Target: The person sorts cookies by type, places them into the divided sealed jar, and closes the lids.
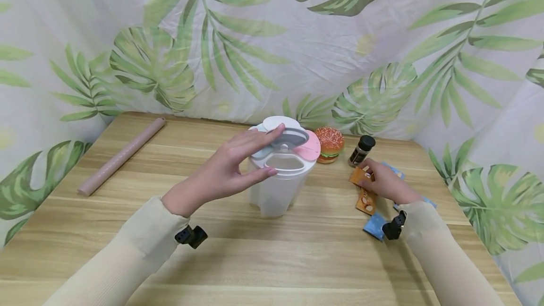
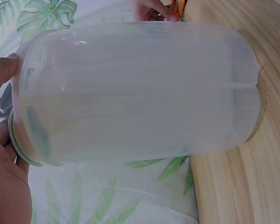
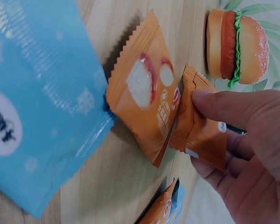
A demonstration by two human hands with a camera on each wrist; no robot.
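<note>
In the middle of the table stands a tall translucent storage container (image 1: 278,190), its lid split into coloured flaps. The grey flap (image 1: 293,139) is raised over an uncovered opening (image 1: 284,161). My left hand (image 1: 225,166) lies across the lid with fingers straight, index fingertip by the grey flap and thumb at the opening's rim. My right hand (image 1: 384,181) pinches an orange snack packet (image 3: 200,126) between thumb and fingers. Another orange packet (image 3: 147,91) lies right beside it, and a blue packet (image 3: 42,93) is close by in the right wrist view.
A toy hamburger (image 1: 329,144) sits behind the container, to its right. A black-capped bottle (image 1: 361,151) stands beyond my right hand. More blue packets (image 1: 395,170) lie around that hand. On the left is a long pink rolled tube (image 1: 122,157); a leaf-patterned cloth (image 1: 238,60) hangs behind.
</note>
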